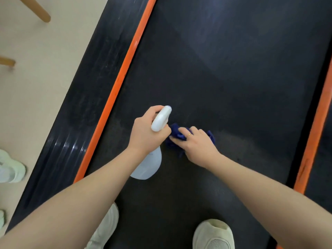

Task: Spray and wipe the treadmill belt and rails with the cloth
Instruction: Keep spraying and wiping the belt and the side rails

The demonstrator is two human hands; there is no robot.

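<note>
The black treadmill belt (pixel 224 72) fills the middle of the view, edged by an orange strip (pixel 124 76) on the left and another orange strip (pixel 312 146) on the right. Outside the left strip runs the dark left rail (pixel 79 112). My left hand (pixel 145 133) grips the neck of a white spray bottle (pixel 160 121), whose pale body hangs below my wrist. Just to its right, my right hand (pixel 197 146) presses a crumpled blue cloth (pixel 177 133) flat on the belt. A dull smear shows on the belt to the right of the cloth.
My two pale shoes (pixel 213 234) stand on the belt near the bottom edge. Beige floor (pixel 36 78) lies to the left, with wooden furniture legs (pixel 38 10) at the top left and light green shoes (pixel 10 166) at the left edge.
</note>
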